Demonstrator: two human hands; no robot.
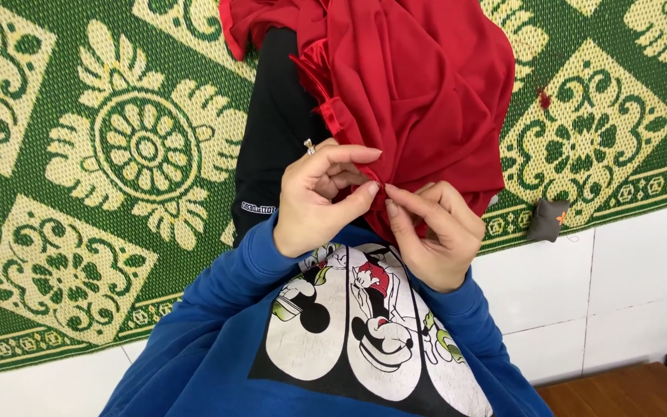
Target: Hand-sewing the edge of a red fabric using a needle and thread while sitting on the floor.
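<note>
Fingers: left hand [319,202] and right hand [431,232] pinching the red cloth [418,93] edge
Care: keep fold taut; grip close
Under: green mat [102,154]

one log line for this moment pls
left hand: pinching red cloth edge | right hand: pinching same edge | cloth: draped over lap | under: green patterned mat

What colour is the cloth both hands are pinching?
Plain red cloth, clearest in the head view.
</note>
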